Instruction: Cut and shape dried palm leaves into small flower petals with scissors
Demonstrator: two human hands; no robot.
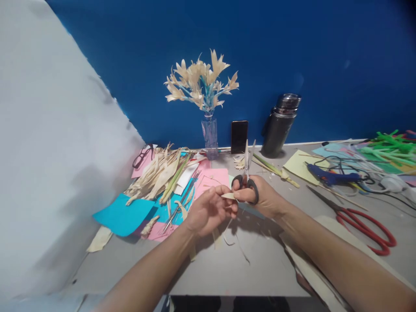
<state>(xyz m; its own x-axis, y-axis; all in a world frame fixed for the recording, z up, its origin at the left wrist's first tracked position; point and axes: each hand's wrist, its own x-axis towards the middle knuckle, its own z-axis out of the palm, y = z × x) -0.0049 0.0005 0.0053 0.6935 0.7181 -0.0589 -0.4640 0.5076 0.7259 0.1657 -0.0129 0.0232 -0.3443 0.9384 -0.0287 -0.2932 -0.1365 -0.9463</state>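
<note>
My right hand [260, 195] holds small scissors [247, 167] with black handles, their blades pointing up and slightly apart. Its thumb and fingertips also pinch a small pale piece of dried husk [229, 196], cut to a petal shape. My left hand [211, 212] is turned palm up, its curled fingers against the same piece from the left and below. What its inner fingertips press on is partly hidden. Thin husk strips [242, 251] lie on the table under the hands.
Dried husks [162, 171] are heaped over blue paper [121, 216] at left. A bottle vase [210, 134] holds husk flowers [201, 82]. Behind stand a phone [239, 136] and a flask [281, 125]. Red-handled scissors [367, 223], a blue glue gun [334, 174] and green pipe cleaners [393, 147] lie right.
</note>
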